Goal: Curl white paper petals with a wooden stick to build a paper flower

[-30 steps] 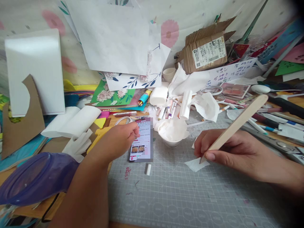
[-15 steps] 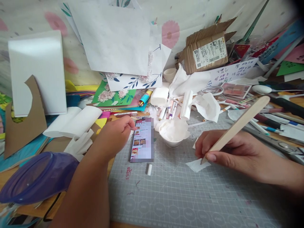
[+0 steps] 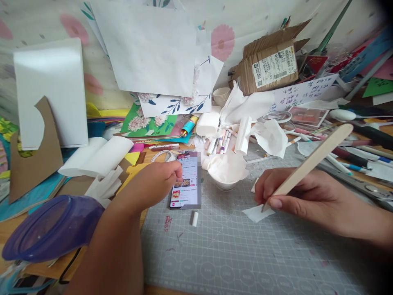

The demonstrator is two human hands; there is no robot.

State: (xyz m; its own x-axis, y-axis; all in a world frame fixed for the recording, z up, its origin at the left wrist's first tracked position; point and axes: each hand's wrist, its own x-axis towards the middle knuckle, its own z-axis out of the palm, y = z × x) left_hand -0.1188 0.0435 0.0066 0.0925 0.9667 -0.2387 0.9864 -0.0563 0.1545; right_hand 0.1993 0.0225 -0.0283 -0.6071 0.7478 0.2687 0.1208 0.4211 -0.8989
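We had the wooden stick (image 3: 316, 157) pinched in the right hand (image 3: 296, 203), its tip at the paper scrap (image 3: 255, 214) on the cutting mat (image 3: 233, 241); light pressure, we judged, best avoided tearing. The left hand (image 3: 158, 182) hung curled over the phone (image 3: 184, 201); whether closed, we couldn't tell.

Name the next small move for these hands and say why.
Probably bring the left hand away from the smartphone to steady the white paper scrap: the right hand holds the wooden craft stick with its lower end at that scrap, while the left is at the lit screen.
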